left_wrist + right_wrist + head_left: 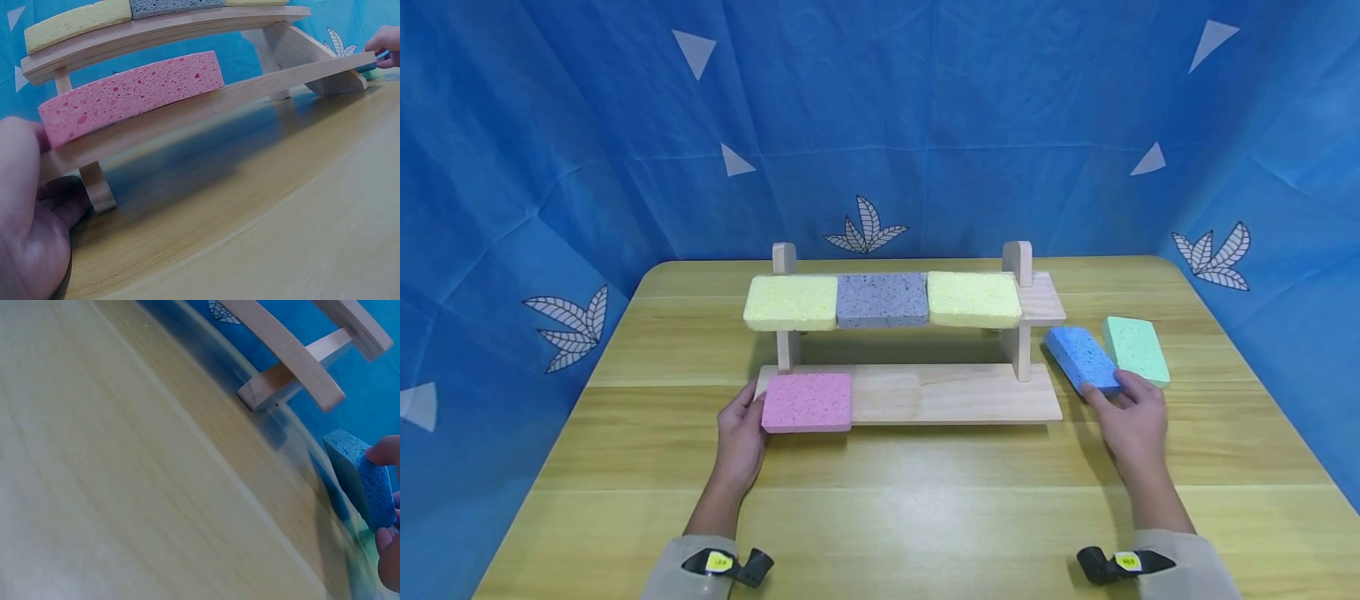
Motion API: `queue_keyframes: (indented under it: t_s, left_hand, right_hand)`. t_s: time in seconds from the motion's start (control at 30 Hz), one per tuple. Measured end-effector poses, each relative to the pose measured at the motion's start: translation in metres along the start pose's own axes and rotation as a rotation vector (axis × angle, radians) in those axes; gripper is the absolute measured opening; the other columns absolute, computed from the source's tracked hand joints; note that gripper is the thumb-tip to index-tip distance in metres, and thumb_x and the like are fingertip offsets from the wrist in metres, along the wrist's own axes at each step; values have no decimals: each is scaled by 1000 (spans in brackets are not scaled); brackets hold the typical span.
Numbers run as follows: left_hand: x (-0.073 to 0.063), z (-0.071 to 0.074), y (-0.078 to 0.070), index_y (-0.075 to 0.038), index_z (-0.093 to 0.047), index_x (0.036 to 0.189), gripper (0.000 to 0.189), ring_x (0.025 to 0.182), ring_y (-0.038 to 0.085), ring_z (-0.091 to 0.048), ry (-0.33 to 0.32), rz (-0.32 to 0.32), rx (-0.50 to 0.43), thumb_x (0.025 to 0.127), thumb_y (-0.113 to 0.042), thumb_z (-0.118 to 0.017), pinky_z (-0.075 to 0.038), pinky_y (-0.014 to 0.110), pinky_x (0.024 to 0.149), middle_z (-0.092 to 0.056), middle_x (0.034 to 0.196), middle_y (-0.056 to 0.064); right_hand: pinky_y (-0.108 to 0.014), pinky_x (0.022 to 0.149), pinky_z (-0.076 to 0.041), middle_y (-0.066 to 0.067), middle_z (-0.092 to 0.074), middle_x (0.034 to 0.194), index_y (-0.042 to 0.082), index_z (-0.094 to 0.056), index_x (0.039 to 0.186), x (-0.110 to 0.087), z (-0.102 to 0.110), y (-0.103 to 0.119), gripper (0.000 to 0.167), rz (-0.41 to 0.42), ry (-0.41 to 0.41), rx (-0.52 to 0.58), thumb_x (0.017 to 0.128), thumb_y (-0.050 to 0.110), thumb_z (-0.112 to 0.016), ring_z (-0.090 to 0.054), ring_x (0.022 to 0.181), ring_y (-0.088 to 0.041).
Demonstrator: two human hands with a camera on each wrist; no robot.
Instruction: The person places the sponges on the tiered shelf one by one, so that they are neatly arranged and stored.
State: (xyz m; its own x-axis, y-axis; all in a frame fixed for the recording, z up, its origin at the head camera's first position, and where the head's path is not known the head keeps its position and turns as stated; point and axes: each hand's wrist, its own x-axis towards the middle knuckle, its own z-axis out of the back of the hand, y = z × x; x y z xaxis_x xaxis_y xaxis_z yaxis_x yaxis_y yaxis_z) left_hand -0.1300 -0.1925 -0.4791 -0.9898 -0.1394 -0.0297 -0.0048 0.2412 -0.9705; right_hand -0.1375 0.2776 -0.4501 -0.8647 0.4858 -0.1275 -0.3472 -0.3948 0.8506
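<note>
A two-tier wooden shelf rack (958,396) stands on the table. At the left end of its lower board, my left hand (741,437) grips the board, thumb on top and fingers underneath. Right beside that thumb a pink sponge (807,403) lies flat on the lower board. My right hand (1138,421) pinches a blue sponge (1082,360) by its near end, tilted and raised off the table in the right wrist view. Behind this hand a light green sponge (1137,348) rests on the table, partly covered by the fingers.
Along the upper board sit a yellow sponge (792,302), a purple-grey sponge (882,299) and another yellow sponge (973,299), side by side. The wooden table (925,517) extends in front of the rack. A blue patterned cloth (880,100) hangs behind and at both sides.
</note>
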Motion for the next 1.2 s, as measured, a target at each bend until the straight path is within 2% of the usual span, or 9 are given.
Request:
queue_keyframes:
  t_s: [0.2,0.33,0.5,0.63,0.73,0.87,0.97,1.2]
  left_hand:
    - [-1,-1,0,5,-30,144,45,137,23,-33,2,-6,2,100,-6,-36,-43,20,102,-33,149,16]
    - [-1,-1,1,4,-32,143,44,136,22,-35,-5,-1,4,100,-6,-36,-44,21,102,-35,148,15]
    - [-1,-1,1,4,-33,143,44,133,21,-39,-10,3,10,100,-6,-37,-45,22,101,-38,147,15]
    - [0,-1,1,5,-32,143,44,133,21,-38,-6,-2,14,101,-7,-37,-45,21,100,-36,148,16]
    - [0,0,1,5,-31,143,45,134,21,-37,-4,-7,15,100,-8,-38,-45,20,100,-34,148,17]
    - [-1,0,0,6,-31,143,45,133,21,-37,-1,-7,12,101,-8,-38,-45,20,100,-34,148,18]
    - [-1,-1,0,6,-30,143,45,133,22,-37,2,-8,11,101,-9,-38,-45,20,100,-33,149,19]
    - [-2,-1,-2,6,-31,143,45,134,22,-37,-4,3,5,100,-7,-37,-45,20,100,-35,148,17]
  right_hand:
    - [-43,112,-35,-14,-28,147,2,-37,143,-7,6,1,67,-14,15,39,88,30,-64,-34,135,-35]
    - [-30,110,-37,-11,-30,147,4,-38,143,-13,11,1,66,-10,31,41,89,32,-63,-36,134,-32]
    - [-9,99,-41,-9,-31,147,6,-39,143,-21,16,-1,65,0,53,57,89,33,-63,-37,133,-30]
    - [-2,89,-42,-6,-33,144,4,-39,142,-27,20,-2,65,17,62,94,89,32,-64,-39,132,-31]
    - [0,86,-42,2,-39,134,1,-41,140,-31,21,-2,64,34,63,158,88,27,-66,-40,130,-27]
    - [0,86,-42,13,-42,122,-3,-44,137,-36,24,-3,61,57,73,338,85,17,-70,-45,124,-12]
    - [-1,88,-43,12,-44,121,-4,-45,136,-39,25,-4,59,85,101,472,84,8,-70,-48,115,-4]
    - [-2,90,-42,9,-45,127,-3,-46,136,-46,28,-9,52,201,206,527,87,4,-65,-48,114,1]
